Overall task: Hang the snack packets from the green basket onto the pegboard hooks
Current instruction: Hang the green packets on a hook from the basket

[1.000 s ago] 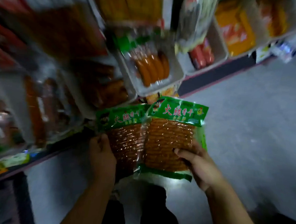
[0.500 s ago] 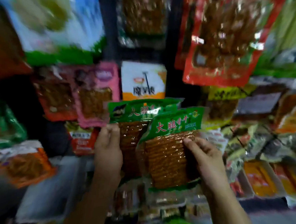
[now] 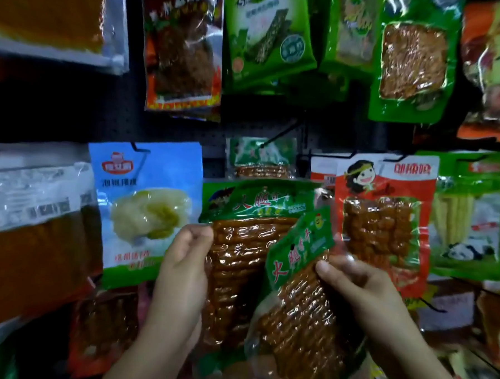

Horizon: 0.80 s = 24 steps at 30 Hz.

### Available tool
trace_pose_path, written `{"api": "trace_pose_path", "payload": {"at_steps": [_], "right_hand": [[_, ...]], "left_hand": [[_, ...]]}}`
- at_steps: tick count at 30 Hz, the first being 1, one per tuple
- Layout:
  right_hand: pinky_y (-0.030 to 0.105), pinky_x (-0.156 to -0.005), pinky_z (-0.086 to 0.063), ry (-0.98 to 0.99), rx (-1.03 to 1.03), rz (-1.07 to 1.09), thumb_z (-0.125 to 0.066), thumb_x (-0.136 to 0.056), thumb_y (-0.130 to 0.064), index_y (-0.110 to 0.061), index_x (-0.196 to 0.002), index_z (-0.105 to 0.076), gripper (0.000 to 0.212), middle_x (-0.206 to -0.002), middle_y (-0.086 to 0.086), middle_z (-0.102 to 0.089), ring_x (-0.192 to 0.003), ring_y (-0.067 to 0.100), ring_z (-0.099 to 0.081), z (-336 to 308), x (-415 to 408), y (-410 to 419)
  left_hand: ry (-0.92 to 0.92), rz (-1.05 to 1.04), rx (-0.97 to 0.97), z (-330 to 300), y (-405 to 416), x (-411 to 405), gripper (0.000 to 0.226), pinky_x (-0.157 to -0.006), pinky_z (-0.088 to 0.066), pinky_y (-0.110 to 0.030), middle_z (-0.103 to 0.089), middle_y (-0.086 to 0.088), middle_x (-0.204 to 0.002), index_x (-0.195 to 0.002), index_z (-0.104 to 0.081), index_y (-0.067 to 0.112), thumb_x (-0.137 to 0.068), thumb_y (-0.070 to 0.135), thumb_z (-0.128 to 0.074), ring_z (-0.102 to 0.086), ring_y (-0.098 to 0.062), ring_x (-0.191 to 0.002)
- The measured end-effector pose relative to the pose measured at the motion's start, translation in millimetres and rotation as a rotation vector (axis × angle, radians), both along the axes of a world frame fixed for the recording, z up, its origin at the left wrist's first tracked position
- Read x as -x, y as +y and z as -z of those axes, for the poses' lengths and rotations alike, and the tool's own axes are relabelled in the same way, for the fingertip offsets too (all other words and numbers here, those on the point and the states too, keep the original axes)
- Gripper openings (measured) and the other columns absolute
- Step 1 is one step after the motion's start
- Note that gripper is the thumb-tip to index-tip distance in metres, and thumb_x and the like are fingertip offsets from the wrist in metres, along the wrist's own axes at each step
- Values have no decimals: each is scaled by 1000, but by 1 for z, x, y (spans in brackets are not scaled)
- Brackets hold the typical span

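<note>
The left hand [image 3: 180,275] is gripping one green snack packet [image 3: 239,264], and the right hand [image 3: 362,288] is pinching another green packet [image 3: 297,316], tilted, near the pegboard [image 3: 170,133].

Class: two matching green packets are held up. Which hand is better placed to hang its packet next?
Probably the left hand: its packet is upright, directly below the hook. The right hand holds a tilted packet, lower.

A pale blue plastic packet with a white-and-yellow food picture [image 3: 143,210] is hung at the left. A red packet printed with a cartoon face [image 3: 383,213] is hung at the right, and a green packet showing corn cobs and a panda [image 3: 470,218] is seen just beside it. A dark red packet [image 3: 183,49] is hung above.
</note>
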State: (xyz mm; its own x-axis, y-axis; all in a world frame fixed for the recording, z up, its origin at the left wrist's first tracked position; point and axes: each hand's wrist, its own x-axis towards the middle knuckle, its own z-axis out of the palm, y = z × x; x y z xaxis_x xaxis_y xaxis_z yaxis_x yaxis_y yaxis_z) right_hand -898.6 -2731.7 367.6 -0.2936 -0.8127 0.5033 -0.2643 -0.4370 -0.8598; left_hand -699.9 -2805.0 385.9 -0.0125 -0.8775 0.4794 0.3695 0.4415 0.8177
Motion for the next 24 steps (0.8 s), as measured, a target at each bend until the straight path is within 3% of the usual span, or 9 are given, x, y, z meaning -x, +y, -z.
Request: {"api": "trace_pose_path", "payload": {"at_steps": [2,5,9,11,13,16,19,22,24], "right_hand": [[15,-67,-50,-14,93,36,-68,-64,-44,-38,-80,-75,18,-80,-11,-76,-76,4,-72,-15,7,-9],[18,-65,-50,-15,180,78,-68,-63,-43,-34,-81,-75,21,-78,-6,-76,-73,7,-72,-31,16,-23],[9,-58,-49,-22,255,116,-67,-63,-40,-36,-77,-75,16,-75,-8,-76,-71,4,-71,-41,25,-38],[13,-60,-49,-34,280,131,-67,-63,-40,-37,-76,-75,15,-76,-8,-76,-72,4,-71,-45,32,-43],[21,-67,-49,-50,316,143,-68,-61,-44,-39,-77,-75,18,-77,-8,-76,-74,4,-71,-49,37,-45],[26,-67,-49,-42,357,155,-66,-60,-49,-35,-79,-75,26,-77,-6,-75,-72,6,-71,-55,41,-48],[26,-69,-51,-39,386,187,-65,-58,-53,-26,-80,-76,36,-78,-6,-75,-75,6,-71,-57,46,-51],[32,-78,-54,-59,393,214,-66,-54,-56,-20,-85,-76,48,-84,-4,-76,-81,8,-71,-59,50,-54],[23,-69,-55,-66,409,196,-65,-55,-55,-24,-80,-77,41,-81,-7,-76,-76,5,-70,-62,49,-53]], "left_hand": [[-83,32,72,-21,-8,5,19,-94,-49,-47,-71,-2,-96,-76,-66,34,-89,26,-56,-64,-25,-103],[-185,18,208,-61,-19,9,23,-81,-52,-26,-71,10,-95,-77,-60,53,-75,32,-68,-67,-10,-95],[-390,-148,467,-111,-35,18,24,-85,-54,-36,-68,4,-82,-89,-64,43,-76,26,-74,-66,-20,-89],[-512,-241,596,-133,-36,25,21,-71,-50,-19,-67,13,-80,-89,-66,38,-74,27,-76,-59,-1,-68],[-658,-360,722,-149,-35,30,25,-61,-40,-4,-65,20,-84,-90,-65,42,-70,35,-78,-57,6,-68],[-844,-563,851,-164,-30,37,25,-73,-45,-19,-69,13,-91,-96,-70,39,-72,40,-75,-60,1,-85],[-941,-650,969,-174,-25,51,18,-76,-46,-30,-69,2,-94,-101,-72,25,-83,28,-68,-61,-17,-91],[-921,-477,893,-181,-26,63,20,-63,-48,-24,-67,7,-83,-101,-67,36,-89,20,-60,-61,-7,-72],[-850,-369,836,-184,-27,67,21,-69,-55,-29,-70,3,-84,-95,-65,41,-90,21,-60,-66,-13,-72]]}}
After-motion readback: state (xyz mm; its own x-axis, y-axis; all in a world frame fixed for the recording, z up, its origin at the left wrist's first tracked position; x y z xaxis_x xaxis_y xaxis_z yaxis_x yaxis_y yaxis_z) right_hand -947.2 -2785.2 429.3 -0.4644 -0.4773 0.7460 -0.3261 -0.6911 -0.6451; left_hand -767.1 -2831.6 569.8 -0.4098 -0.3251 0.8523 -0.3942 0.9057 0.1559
